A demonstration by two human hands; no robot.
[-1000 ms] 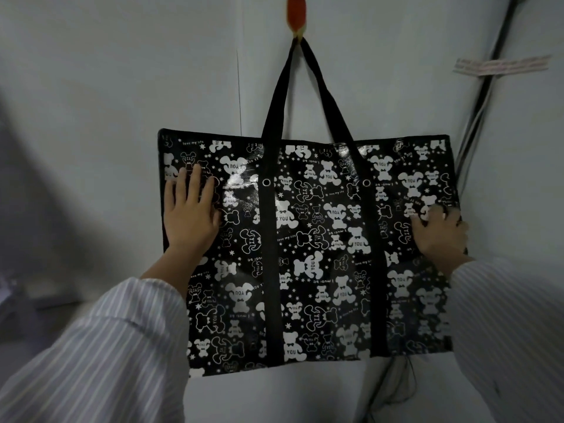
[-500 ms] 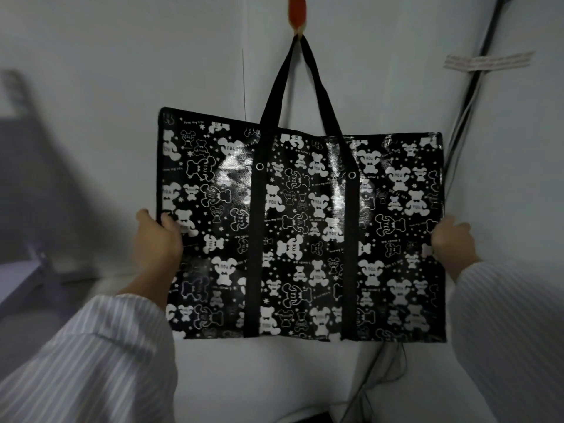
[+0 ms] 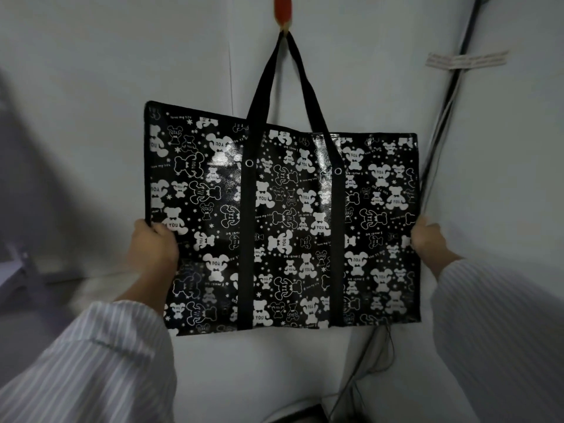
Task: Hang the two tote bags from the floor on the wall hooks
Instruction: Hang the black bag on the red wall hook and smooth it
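The black tote bag (image 3: 283,221) is hung by its handles on the red wall hook (image 3: 283,10). Its left edge is pinched in the left hand (image 3: 154,248), its right edge in the right hand (image 3: 427,236). Its contents cannot be seen.

Location: plain indoor room, type indeterminate, possibly a utility or storage corner. Indicators: bare white painted wall (image 3: 91,71); red wall hook (image 3: 282,9); exposed black cables (image 3: 448,96) routed down the wall, secured by a tape strip (image 3: 467,60).
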